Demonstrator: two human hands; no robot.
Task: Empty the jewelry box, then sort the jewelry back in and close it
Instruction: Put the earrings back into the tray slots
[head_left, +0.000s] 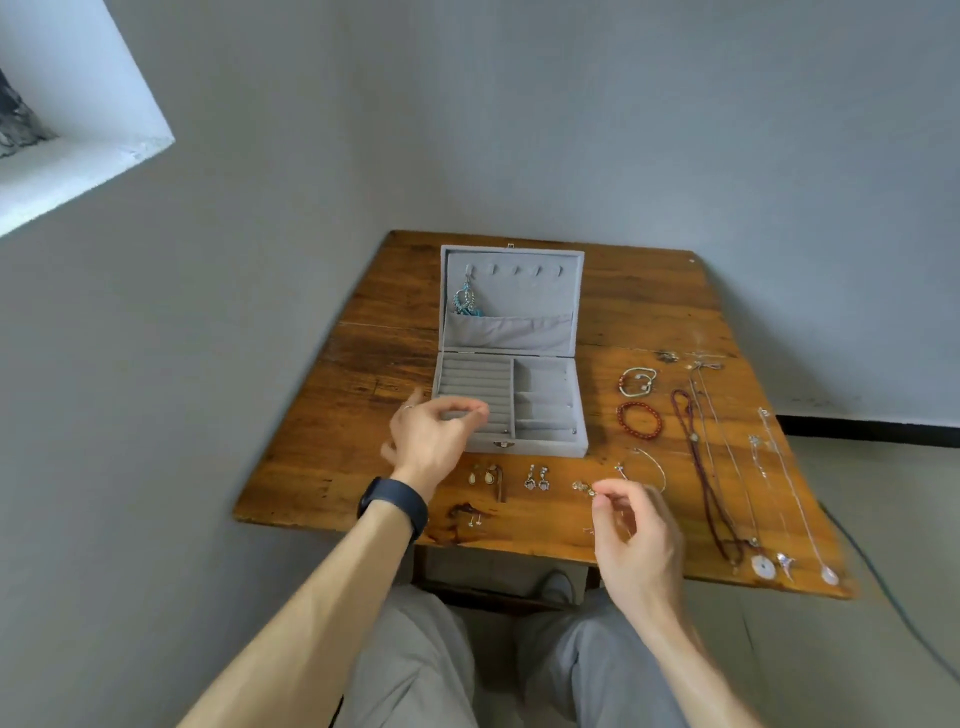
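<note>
Right hand (635, 535) pinches a gold earring (583, 487) between thumb and forefinger, low over the table (363, 374); the other fingers curl loosely behind. Left hand (431, 434) hovers up and to the left of that pinch, over the near-left corner of the box (550, 447). Its thumb and forefinger are drawn close together, but whether they hold anything I cannot tell. A watch (392, 501) sits on the left wrist.

The box lies beyond the pinch, open, with its lid (511, 335) laid back flat on the far side. Under the left fingertips are the ring rolls (472, 376); the compartments (543, 400) to their right are the part of the box nearest the pinch. A blue beaded piece (466, 301) hangs from the leftmost hook in the lid, its lower end tucked into the lid pocket.

Left of the pinch, along the near side of the box, lie a silver pair (536, 478) of earrings and then a drop pair (483, 475). Small studs (474, 521) lie nearer the table edge, below the left wrist.

Just right of the pinch, partly behind the right fingers, lies a thin bangle (652, 465). Beyond that are a red bracelet (640, 419) and, farther still, a silver cuff (638, 380). Farther right, a dark bead necklace (698, 457) and several silver chains (789, 493) run stretched out from the far side toward the near edge, pendants at the near ends.
</note>
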